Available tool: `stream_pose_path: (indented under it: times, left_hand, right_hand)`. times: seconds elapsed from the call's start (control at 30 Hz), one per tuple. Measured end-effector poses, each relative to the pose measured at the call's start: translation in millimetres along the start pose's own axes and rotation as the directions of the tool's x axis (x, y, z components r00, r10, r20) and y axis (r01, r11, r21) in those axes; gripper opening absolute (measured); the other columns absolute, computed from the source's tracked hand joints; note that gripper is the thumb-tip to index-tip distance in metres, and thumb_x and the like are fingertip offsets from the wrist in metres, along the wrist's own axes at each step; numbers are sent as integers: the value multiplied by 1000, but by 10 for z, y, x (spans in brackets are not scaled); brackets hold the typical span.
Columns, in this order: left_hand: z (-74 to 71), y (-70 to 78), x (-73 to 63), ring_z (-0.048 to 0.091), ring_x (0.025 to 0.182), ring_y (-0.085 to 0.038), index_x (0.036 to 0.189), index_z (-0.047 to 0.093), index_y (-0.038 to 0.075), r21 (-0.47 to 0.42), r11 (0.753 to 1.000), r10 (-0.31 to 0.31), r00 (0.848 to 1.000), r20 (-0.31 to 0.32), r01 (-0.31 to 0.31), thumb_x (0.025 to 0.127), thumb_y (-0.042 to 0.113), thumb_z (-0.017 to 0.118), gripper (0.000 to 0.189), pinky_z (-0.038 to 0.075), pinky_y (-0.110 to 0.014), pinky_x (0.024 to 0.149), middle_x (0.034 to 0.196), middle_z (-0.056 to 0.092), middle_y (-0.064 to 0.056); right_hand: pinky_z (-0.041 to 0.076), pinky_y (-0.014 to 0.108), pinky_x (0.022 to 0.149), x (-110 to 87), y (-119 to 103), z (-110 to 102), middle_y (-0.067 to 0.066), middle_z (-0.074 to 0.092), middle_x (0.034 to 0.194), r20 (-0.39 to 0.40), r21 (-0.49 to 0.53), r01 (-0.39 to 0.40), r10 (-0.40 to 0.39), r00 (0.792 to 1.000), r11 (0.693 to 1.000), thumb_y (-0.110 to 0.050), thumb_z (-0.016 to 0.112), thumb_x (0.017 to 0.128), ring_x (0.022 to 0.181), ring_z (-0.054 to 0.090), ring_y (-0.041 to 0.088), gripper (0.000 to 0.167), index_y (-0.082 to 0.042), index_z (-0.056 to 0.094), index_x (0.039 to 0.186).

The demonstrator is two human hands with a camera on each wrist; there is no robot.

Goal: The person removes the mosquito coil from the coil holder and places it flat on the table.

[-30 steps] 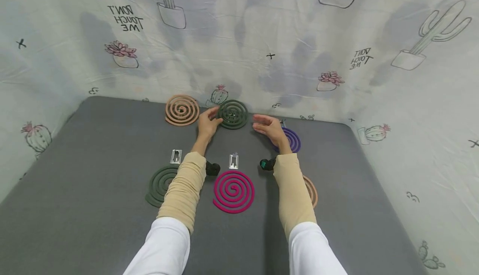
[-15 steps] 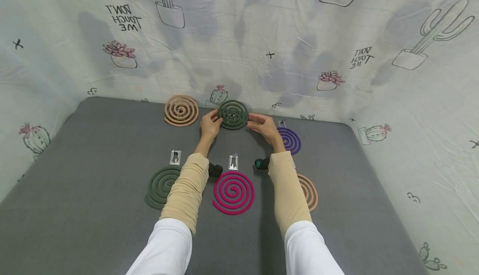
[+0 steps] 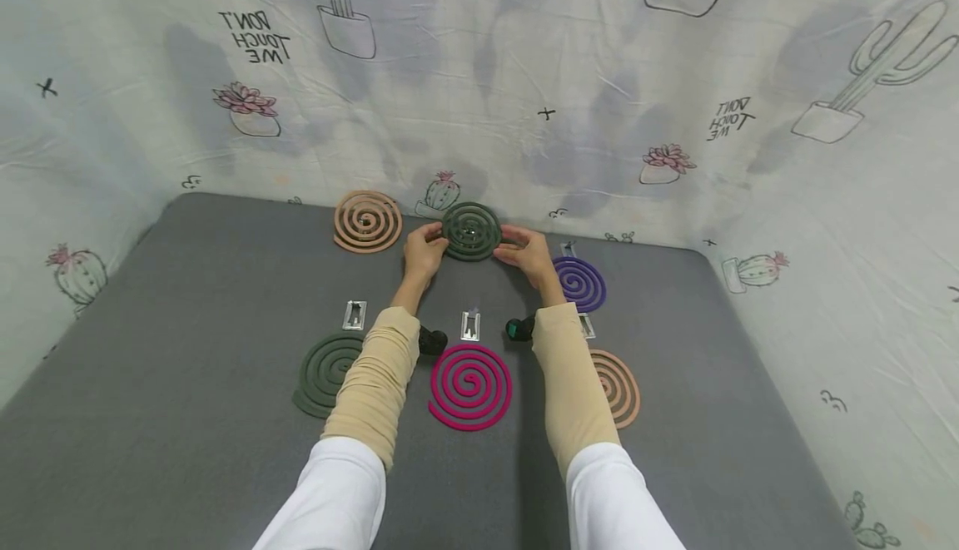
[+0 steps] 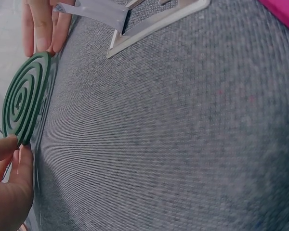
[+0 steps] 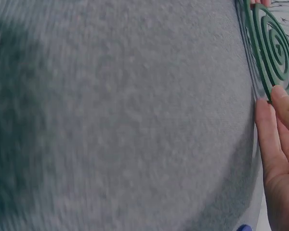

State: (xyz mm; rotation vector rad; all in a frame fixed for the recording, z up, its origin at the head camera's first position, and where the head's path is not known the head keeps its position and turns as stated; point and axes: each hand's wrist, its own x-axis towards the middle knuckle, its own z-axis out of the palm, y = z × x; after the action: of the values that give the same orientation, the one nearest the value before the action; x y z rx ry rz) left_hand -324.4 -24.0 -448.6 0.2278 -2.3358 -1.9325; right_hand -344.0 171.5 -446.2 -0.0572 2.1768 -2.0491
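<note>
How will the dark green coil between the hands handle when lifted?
The dark green coil looks flat between the left hand and right hand, so probably stiff. Its slim, gapped spiral suggests it's light, and perhaps fragile.

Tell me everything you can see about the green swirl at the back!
The green swirl is one round, dark coil with gaps between its rings; it looks stiff and matte. Something shiny shows at its middle. It's at the grey table's far edge. The left grip and right grip pinch its opposite sides. I can't tell if it rests on anything.
</note>
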Motion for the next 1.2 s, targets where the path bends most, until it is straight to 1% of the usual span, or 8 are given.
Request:
stream_pose_path:
  times: [0.23, 0.4, 0.67, 0.87, 0.9, 1.07, 1.13, 1.2]
  left_hand:
    - [5, 16, -15, 58, 115, -32, 129, 57, -3, -18, 1000, -1, 1000, -19, 0, 93, -2, 58, 35, 50, -39, 94, 126, 58, -19]
    - [14, 13, -19, 57, 114, -33, 125, 59, -4, -34, 999, 8, 1000, -30, -9, 94, -1, 58, 32, 51, -39, 93, 122, 59, -20]
    - [22, 9, -1, 62, 102, -37, 116, 61, -11, -154, 988, 19, 998, -56, -28, 94, -5, 55, 24, 55, -30, 87, 110, 61, -27]
    - [8, -11, 42, 66, 96, -34, 108, 63, -11, -188, 981, 25, 997, -71, -38, 90, -7, 61, 19, 57, -31, 83, 105, 63, -24]
    - [12, -54, 74, 68, 89, -31, 104, 65, -9, -216, 974, 52, 995, -82, -68, 88, -6, 63, 16, 58, -28, 78, 99, 65, -22]
    - [-24, -37, 90, 69, 87, -26, 116, 65, 1, -194, 980, 32, 999, -33, -38, 89, -3, 64, 27, 58, -26, 77, 100, 68, -19]
    - [-63, 51, 32, 67, 96, -31, 126, 61, 1, -158, 987, 6, 1000, 19, -3, 92, -3, 61, 35, 56, -30, 83, 109, 66, -22]
    - [-117, 144, -28, 64, 103, -36, 131, 57, -1, -177, 984, 5, 997, 82, 10, 92, -4, 59, 39, 55, -33, 88, 115, 62, -25]
  right_hand:
    - [56, 26, 82, 8, 0, 75, 24, 54, 131, -86, -87, 40, -47, 995, 995, 19, 67, 78, 111, 57, 39, 57, 6, 54, 132]
    - [56, 28, 81, 12, 6, 87, 24, 57, 127, -110, -134, 72, -87, 990, 988, 18, 67, 78, 108, 59, 38, 55, 5, 55, 130]
    - [54, 34, 89, 13, 14, 58, 23, 55, 131, -80, -168, 97, -112, 990, 981, 16, 67, 80, 112, 57, 38, 55, 4, 54, 132]
    - [51, 37, 93, -25, -42, 19, 22, 52, 135, -27, -147, 109, -115, 993, 983, 14, 67, 81, 115, 56, 38, 56, 4, 52, 134]
    - [51, 38, 94, -34, -56, 9, 22, 51, 136, -14, -143, 109, -112, 994, 984, 14, 66, 81, 116, 55, 38, 56, 4, 52, 135]
    - [50, 38, 96, -74, -120, -49, 20, 49, 139, 42, -148, 86, -80, 996, 985, 11, 67, 84, 119, 53, 36, 57, 2, 49, 138]
    - [50, 38, 96, -82, -137, -79, 19, 48, 139, 56, -162, 75, -67, 996, 984, 8, 67, 84, 120, 53, 34, 57, 1, 50, 138]
    - [50, 40, 96, -90, -152, -113, 18, 48, 139, 67, -174, 73, -62, 996, 982, 7, 67, 85, 120, 53, 34, 56, 0, 50, 138]
